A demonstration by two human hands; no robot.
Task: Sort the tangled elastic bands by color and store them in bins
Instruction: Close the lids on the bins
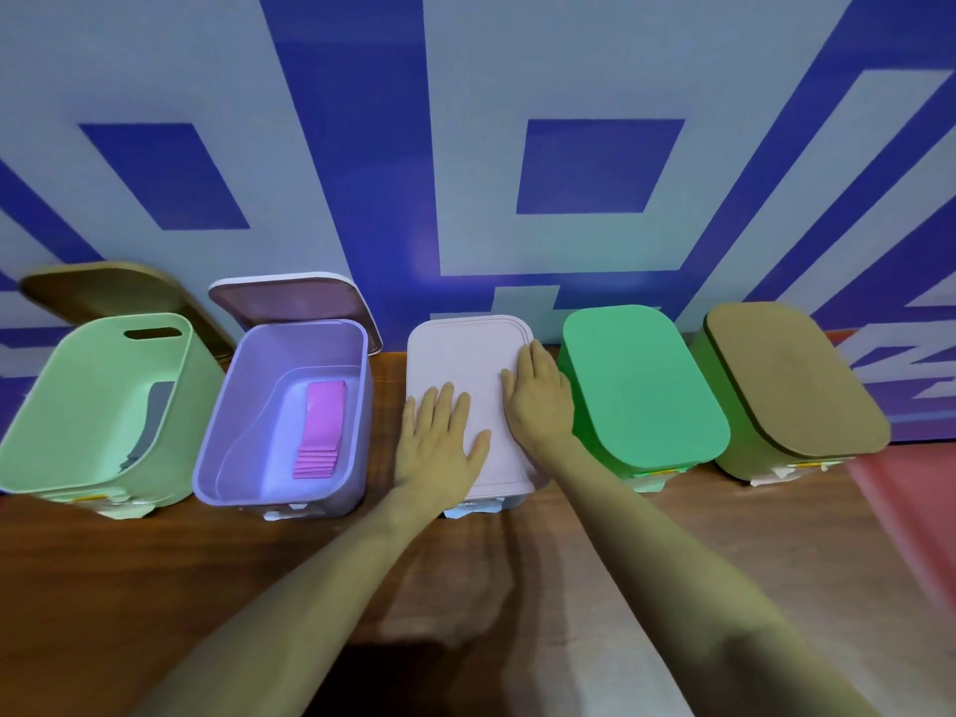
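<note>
Head cam: you're pressing both palms flat, fingers spread, left hand [439, 437] and right hand [538, 395], on the pink lid [465, 349] of the middle bin. Pink bands [320, 429] are lying stacked inside the open purple bin [248, 406].

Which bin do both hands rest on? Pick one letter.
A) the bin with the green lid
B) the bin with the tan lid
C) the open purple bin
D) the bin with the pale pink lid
D: the left hand and right hand lie flat on the pale pink lid.
</note>
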